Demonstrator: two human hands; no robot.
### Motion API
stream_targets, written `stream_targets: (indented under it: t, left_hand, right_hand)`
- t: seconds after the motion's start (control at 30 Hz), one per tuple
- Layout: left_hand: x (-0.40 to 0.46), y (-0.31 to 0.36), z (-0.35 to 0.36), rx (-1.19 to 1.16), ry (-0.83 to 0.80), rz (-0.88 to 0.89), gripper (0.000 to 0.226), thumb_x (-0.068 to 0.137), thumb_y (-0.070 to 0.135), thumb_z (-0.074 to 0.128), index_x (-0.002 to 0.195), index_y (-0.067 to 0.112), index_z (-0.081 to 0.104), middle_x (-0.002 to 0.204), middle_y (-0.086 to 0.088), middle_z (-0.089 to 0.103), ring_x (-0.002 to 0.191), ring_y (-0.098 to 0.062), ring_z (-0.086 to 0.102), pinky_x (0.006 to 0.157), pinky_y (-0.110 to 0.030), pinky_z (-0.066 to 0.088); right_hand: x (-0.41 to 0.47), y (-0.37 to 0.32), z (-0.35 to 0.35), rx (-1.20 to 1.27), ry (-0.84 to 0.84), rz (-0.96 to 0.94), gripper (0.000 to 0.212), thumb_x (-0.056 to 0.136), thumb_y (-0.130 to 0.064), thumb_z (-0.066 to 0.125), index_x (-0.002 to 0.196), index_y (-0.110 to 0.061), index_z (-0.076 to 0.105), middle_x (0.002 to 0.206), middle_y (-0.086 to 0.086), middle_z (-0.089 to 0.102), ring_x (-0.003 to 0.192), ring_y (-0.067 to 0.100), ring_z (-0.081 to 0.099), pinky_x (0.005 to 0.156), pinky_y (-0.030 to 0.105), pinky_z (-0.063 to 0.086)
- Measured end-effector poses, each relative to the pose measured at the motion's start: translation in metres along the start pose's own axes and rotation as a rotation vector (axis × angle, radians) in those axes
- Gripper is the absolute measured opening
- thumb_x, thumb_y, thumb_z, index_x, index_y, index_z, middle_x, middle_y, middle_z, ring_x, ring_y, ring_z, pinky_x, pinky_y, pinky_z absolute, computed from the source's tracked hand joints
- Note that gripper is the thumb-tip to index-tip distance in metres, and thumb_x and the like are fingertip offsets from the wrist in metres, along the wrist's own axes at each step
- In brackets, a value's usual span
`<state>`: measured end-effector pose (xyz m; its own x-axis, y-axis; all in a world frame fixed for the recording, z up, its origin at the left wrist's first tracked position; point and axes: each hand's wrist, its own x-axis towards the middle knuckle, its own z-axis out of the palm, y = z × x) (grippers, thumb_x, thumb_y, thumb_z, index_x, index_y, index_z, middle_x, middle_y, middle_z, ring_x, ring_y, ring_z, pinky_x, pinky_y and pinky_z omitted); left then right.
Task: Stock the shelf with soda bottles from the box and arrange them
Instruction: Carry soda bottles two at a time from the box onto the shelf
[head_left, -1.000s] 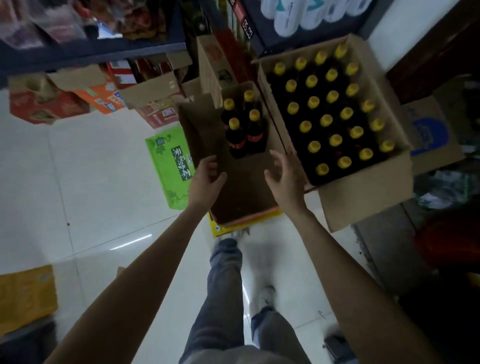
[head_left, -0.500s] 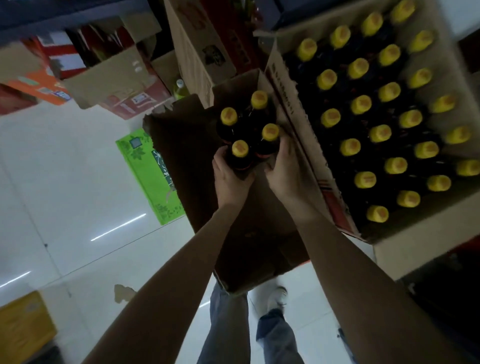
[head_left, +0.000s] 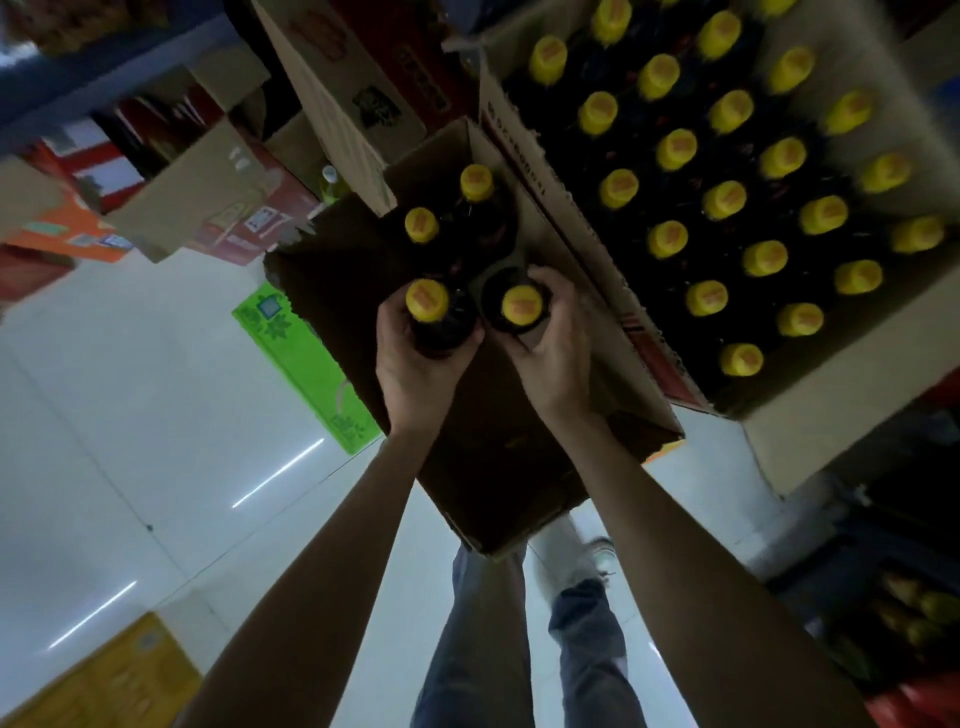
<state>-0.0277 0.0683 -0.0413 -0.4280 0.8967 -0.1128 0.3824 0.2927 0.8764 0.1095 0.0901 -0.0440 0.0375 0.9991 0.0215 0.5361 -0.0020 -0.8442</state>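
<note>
At frame centre, gripped: left hand (head_left: 415, 364) round one soda bottle (head_left: 436, 322), right hand (head_left: 545, 348) round another bottle (head_left: 514, 312). Best lifted straight, clearing box (head_left: 613, 332) walls.

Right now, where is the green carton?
In the head view, the green carton lies on the white floor, left of the nearly empty box.

Both forearms are bare up to the frame's lower edge, with no sleeve, watch or ring showing on the left hand (head_left: 415, 369) or right hand (head_left: 545, 358). Toward six o'clock are blue-grey jeans (head_left: 478, 649) and, at five o'clock of the hands, a pale sneaker (head_left: 602, 556).
</note>
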Motion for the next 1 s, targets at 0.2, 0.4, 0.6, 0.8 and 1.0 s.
stream_targets:
  t: [0.2,0.4,0.6,0.8,1.0]
  left_hand:
    - [-0.035,0.08,-0.052,-0.169,-0.134,0.108,0.074,0.063,0.022,0.084,0.12,0.003,0.043,0.117,-0.012,0.057,0.111,-0.016,0.059,0.094,-0.037,0.051]
    - [-0.088,0.152,-0.069,-0.334,-0.39,0.161,0.061,0.062,0.024,0.074,0.113,0.013,0.042,0.109,0.008,0.06,0.101,-0.001,0.058,0.086,-0.017,0.047]
    - [-0.179,0.187,-0.036,-0.302,-0.713,0.238,0.064,0.067,0.028,0.068,0.122,0.007,0.044,0.112,0.009,0.061,0.104,0.005,0.056,0.091,-0.014,0.042]
    - [-0.328,0.205,-0.006,-0.229,-0.993,0.32,0.06,0.064,0.039,0.072,0.119,0.027,0.05,0.114,0.012,0.06,0.104,0.005,0.058,0.085,-0.01,0.043]
    - [-0.496,0.227,0.015,-0.262,-1.252,0.388,0.059,0.066,0.039,0.069,0.118,0.02,0.049,0.103,0.021,0.066,0.097,0.007,0.059,0.083,-0.01,0.042]
  right_hand:
    - [-0.054,-0.061,-0.085,0.344,0.189,0.194,0.075,0.063,-0.015,0.087,0.117,-0.04,0.042,0.121,0.002,0.053,0.119,0.017,0.053,0.099,0.036,0.047]
    - [-0.127,-0.091,-0.184,0.427,0.324,0.216,0.078,0.065,-0.009,0.084,0.118,-0.046,0.041,0.125,0.002,0.048,0.121,0.022,0.051,0.093,0.048,0.051]
    - [-0.24,-0.083,-0.263,0.485,0.448,0.239,0.077,0.071,-0.005,0.077,0.133,-0.028,0.036,0.127,-0.009,0.05,0.117,0.009,0.053,0.096,0.026,0.045]
    - [-0.401,-0.073,-0.331,0.615,0.726,0.345,0.084,0.077,-0.017,0.074,0.146,-0.021,0.025,0.128,-0.017,0.057,0.117,0.003,0.056,0.091,0.016,0.046]
    - [-0.565,-0.064,-0.395,0.561,0.966,0.413,0.059,0.088,-0.015,0.055,0.143,-0.017,0.033,0.131,-0.004,0.054,0.115,0.004,0.055,0.093,0.019,0.046]
